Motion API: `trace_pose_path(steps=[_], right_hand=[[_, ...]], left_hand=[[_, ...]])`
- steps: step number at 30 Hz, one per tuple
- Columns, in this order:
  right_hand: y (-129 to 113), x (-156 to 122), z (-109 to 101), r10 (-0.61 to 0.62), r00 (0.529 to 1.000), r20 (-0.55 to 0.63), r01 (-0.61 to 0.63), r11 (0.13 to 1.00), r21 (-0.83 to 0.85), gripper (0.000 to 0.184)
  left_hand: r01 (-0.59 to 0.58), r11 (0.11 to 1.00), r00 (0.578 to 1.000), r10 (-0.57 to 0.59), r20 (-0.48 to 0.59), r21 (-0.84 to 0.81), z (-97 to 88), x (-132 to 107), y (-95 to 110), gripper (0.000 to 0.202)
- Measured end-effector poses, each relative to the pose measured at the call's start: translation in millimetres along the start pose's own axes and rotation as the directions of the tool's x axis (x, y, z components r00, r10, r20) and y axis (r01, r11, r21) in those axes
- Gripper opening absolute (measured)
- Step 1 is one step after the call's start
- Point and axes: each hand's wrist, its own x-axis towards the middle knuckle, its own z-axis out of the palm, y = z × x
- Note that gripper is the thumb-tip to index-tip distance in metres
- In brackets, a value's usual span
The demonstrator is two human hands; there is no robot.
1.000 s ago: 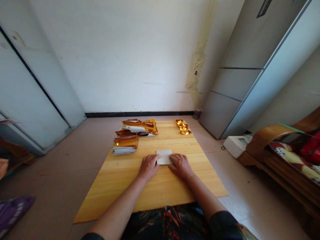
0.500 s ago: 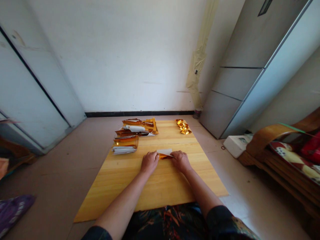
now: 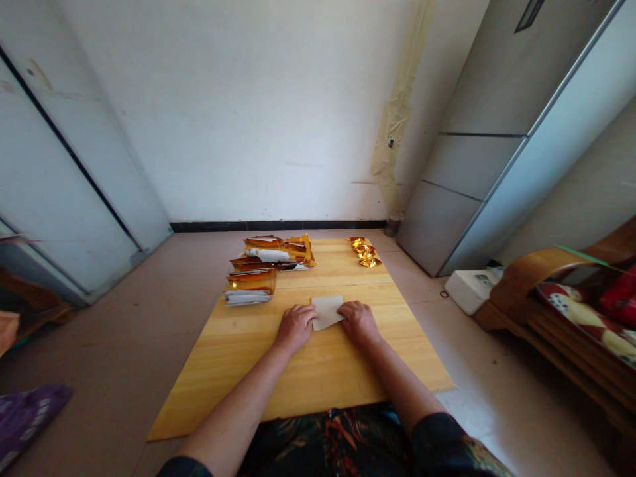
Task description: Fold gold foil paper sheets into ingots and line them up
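Paper, pale, flat and squarish, lies between both hands.

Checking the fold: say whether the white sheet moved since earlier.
Yes: the white sheet flattened, near edge farther from the board seam.

Your left hand and right hand press a pale folded paper sheet flat on the yellow wooden board; gold-foil paper stacks lie at eleven o'clock.
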Motion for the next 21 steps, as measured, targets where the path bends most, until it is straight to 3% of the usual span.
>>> trace_pose_path(steps=[9,14,18,21], right_hand=[[-3.8,-5.3,2.5,-0.053,0.999,-0.001,0.052,0.993,-0.108,0.019],[-7.4,-9.3,3.1,-0.102,0.994,-0.050,0.093,0.984,-0.155,0.021],[-11.6,-12.7,2.4,-0.110,0.992,-0.064,0.099,0.982,-0.158,0.032],[-9.7,-11.0,2.4,-0.102,0.993,-0.064,0.093,0.987,-0.130,0.032]], left_hand=[[-0.055,0.995,0.994,0.046,-0.103,-0.086,3.1,-1.1,-3.5,0.044],[-0.062,0.997,0.990,0.066,-0.122,0.037,-10.8,-2.0,18.2,0.034],[-0.208,0.972,0.977,0.213,-0.033,0.113,-11.6,-6.9,39.2,0.024],[-0.224,0.964,0.975,0.222,0.031,0.142,-4.0,-10.4,42.3,0.021]])
